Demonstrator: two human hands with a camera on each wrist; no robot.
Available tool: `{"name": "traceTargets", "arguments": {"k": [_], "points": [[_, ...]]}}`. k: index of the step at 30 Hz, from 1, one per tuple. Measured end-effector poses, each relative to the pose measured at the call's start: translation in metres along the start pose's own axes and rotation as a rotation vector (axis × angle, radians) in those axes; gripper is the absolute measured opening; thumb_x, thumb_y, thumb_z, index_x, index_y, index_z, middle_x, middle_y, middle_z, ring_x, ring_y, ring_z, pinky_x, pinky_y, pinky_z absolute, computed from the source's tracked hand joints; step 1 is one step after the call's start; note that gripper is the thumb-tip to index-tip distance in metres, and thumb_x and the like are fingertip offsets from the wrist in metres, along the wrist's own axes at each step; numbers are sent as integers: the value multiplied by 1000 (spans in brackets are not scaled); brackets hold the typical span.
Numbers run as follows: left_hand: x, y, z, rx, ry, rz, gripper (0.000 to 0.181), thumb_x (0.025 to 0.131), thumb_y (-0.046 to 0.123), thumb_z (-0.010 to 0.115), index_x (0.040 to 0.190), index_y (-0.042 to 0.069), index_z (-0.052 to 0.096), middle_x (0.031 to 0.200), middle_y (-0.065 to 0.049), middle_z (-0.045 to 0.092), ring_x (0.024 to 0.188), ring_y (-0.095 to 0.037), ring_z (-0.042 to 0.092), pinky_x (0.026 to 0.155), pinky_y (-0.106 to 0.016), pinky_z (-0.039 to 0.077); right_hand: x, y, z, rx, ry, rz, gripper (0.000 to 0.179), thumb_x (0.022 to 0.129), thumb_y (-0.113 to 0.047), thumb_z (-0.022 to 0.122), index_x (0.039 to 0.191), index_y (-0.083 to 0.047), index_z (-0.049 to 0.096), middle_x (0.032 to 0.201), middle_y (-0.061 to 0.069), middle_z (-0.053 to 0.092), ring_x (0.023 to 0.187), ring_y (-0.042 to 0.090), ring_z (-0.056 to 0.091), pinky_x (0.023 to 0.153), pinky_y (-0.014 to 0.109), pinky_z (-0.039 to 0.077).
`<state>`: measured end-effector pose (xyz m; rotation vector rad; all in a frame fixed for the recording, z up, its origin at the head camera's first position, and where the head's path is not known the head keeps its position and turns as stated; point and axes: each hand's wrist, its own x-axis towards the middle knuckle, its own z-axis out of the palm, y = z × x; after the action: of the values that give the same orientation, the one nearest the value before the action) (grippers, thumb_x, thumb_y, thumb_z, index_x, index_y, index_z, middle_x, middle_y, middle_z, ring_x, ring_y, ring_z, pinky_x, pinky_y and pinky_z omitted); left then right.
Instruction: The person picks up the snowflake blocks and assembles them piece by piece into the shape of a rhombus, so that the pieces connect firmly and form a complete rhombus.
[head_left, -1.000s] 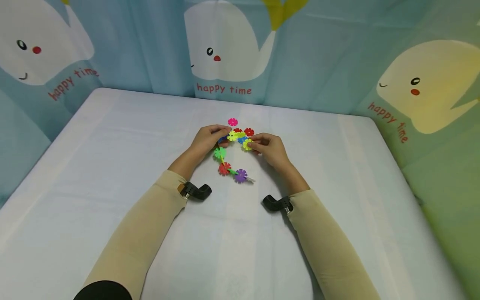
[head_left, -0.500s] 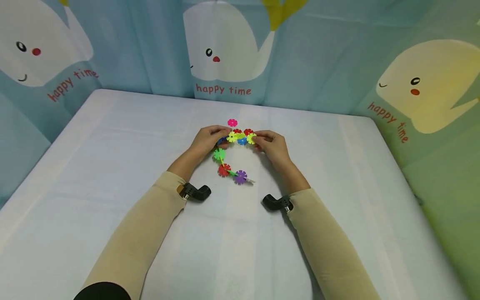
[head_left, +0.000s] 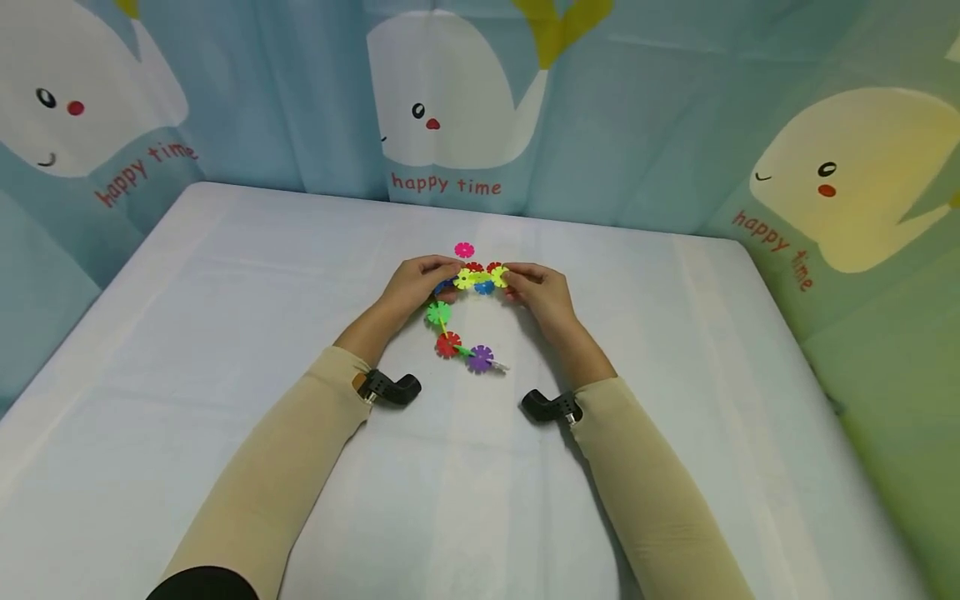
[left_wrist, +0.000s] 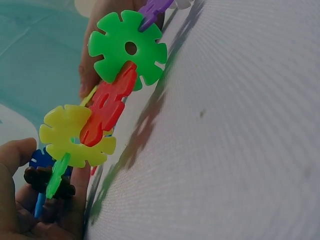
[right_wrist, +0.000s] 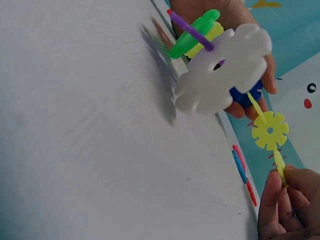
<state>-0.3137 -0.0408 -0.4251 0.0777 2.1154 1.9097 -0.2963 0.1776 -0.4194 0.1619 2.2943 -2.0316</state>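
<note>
A curved chain of flower-shaped interlocking plastic discs runs between my hands and down toward the front. My left hand [head_left: 414, 281] grips the chain at a dark blue disc [right_wrist: 246, 95], with a black disc [left_wrist: 37, 177] next to it. Beyond those fingers come yellow discs [right_wrist: 270, 130]. Thumb and fingers of my right hand [head_left: 545, 293] pinch a yellow disc [right_wrist: 280, 169], whose edge meets the middle yellow one. The chain's other part has a green disc [head_left: 438, 313], a red disc [head_left: 448, 344], a purple disc [head_left: 480, 359] and a white disc [right_wrist: 225, 70] at its end.
Loose discs lie on the white table [head_left: 300, 275] beyond the hands: a pink disc [head_left: 464, 250], a blue disc [head_left: 483, 287] and red ones partly hidden. A curtain [head_left: 637, 150] with whale prints hangs along the table's back and sides.
My right hand has lifted the yellow disc up and away from me, level with the chain's yellow discs, then slightly left against them. My left hand stays in place.
</note>
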Motion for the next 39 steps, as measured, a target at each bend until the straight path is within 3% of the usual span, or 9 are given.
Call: {"name": "traceTargets", "arguments": {"k": [7, 13, 24, 33, 39], "points": [[-1, -2, 0, -2, 1, -9, 35, 97, 33, 63, 124, 11, 66, 126, -7, 64, 79, -10, 71, 95, -31, 53, 1, 2, 1, -1, -24, -16, 32, 96, -16, 65, 123, 1, 66, 96, 0, 67, 73, 6, 63, 67, 16, 54], [-4, -2, 2, -12, -16, 7, 35, 96, 30, 66, 124, 9, 67, 126, -8, 63, 83, -13, 70, 84, -27, 57, 0, 3, 2, -5, -51, -30, 33, 96, -16, 66, 123, 2, 67, 96, 0, 67, 73, 7, 62, 67, 16, 55], [-2, -2, 5, -6, -10, 50, 38, 87, 20, 77, 120, 4, 69, 99, -9, 70, 77, -14, 71, 77, -27, 59, 0, 3, 3, -8, -75, -26, 34, 95, -16, 66, 124, 2, 66, 104, 3, 68, 74, 6, 63, 69, 17, 56], [-3, -1, 6, 12, 7, 63, 38, 86, 23, 78, 117, 5, 70, 96, -8, 72, 75, -13, 71, 76, -26, 59, -1, 2, 2, -30, -78, -38, 34, 95, -16, 66, 125, 2, 66, 110, 7, 66, 75, 5, 63, 70, 16, 56], [-2, -1, 6, -2, 8, 53, 38, 85, 22, 79, 117, 4, 71, 103, -10, 71, 79, -12, 70, 78, -26, 59, -1, 2, 2, -41, -69, -45, 34, 95, -16, 66, 124, 1, 66, 111, 9, 66, 73, 5, 63, 69, 16, 56]]}}
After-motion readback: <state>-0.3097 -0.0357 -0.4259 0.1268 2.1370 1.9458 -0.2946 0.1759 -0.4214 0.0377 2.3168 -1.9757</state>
